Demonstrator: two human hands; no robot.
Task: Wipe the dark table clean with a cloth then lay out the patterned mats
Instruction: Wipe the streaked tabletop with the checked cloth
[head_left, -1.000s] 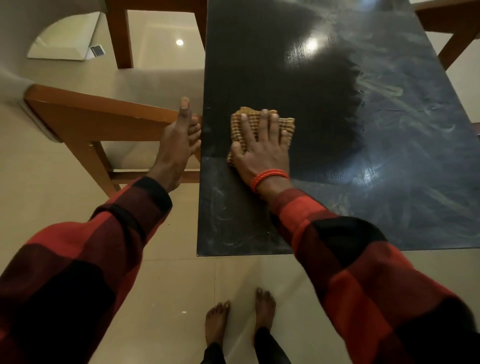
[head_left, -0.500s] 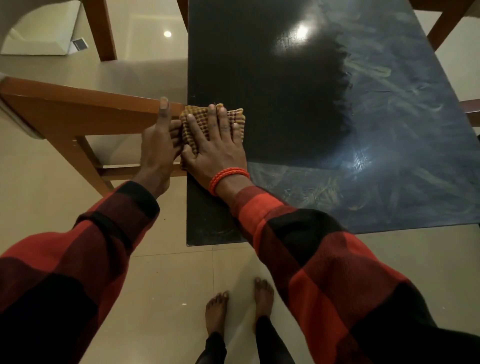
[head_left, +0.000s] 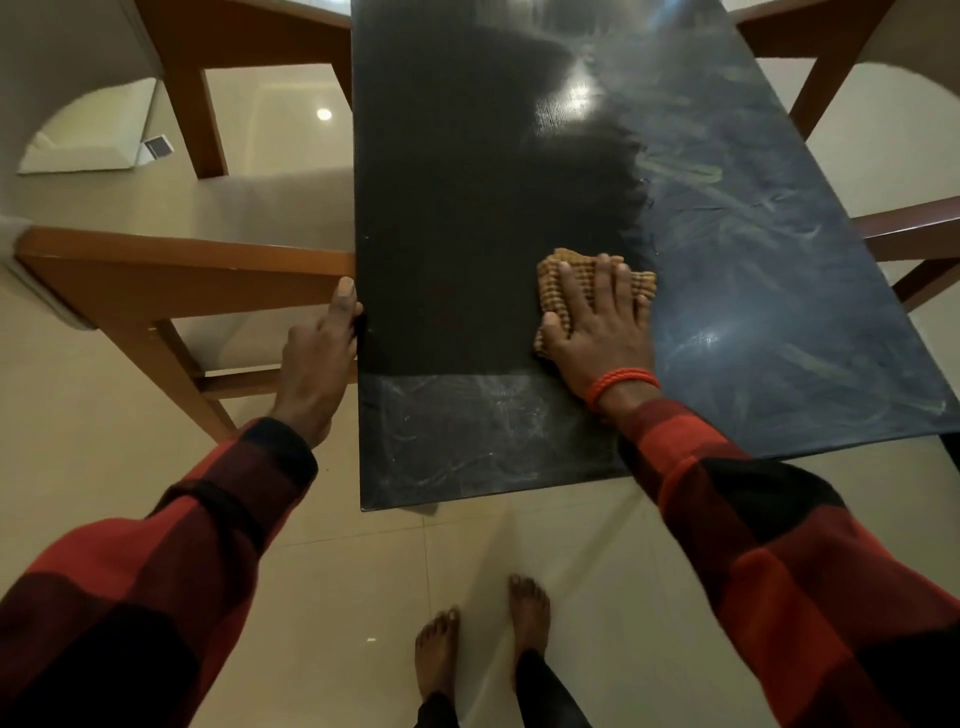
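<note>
The dark table (head_left: 457, 249) runs away from me, matt black on its left part and streaked with pale smears on the right side and along the near strip. A folded tan waffle-weave cloth (head_left: 553, 280) lies flat near the table's middle. My right hand (head_left: 597, 322) presses down on the cloth with fingers spread. My left hand (head_left: 319, 353) grips the table's left edge, thumb up against a wooden chair. No patterned mats are in view.
A wooden chair (head_left: 171, 270) stands tight against the table's left side. More chair frames (head_left: 831, 62) sit at the far right, with another rail (head_left: 914, 234) on the right edge. My bare feet (head_left: 483, 639) stand on the beige tiled floor at the table's near end.
My right hand slid the cloth left to the table's edge beside my left hand, then back right toward the middle. My left hand stayed at the left edge.
</note>
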